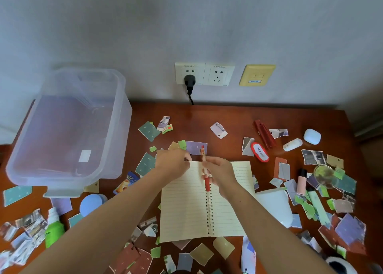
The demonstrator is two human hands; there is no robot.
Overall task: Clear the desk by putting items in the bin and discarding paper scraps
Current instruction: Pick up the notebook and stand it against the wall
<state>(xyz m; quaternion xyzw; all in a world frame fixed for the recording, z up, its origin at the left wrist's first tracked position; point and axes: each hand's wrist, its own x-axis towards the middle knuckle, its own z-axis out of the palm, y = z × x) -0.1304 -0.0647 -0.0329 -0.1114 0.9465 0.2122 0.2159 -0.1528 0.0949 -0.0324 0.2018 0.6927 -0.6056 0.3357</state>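
Note:
An open spiral notebook (186,203) with lined pages lies in the middle of the wooden desk (234,116). My right hand (220,172) grips a red pen (205,170) upright over the notebook's spine. My left hand (172,163) rests at the top left corner of the notebook, fingers curled at the page edge; what it pinches is hidden. A clear plastic bin (68,133) stands at the back left with nothing visible inside it. Several torn paper scraps (148,130) lie scattered all over the desk.
At the right lie a red stapler (265,136), a white earbud case (312,136), a white eraser (292,144), a red-rimmed clip holder (260,151), highlighters (301,181) and a magnifier (324,175). A blue ball (91,204) and green bottle (54,228) sit left. Wall sockets (204,74) behind.

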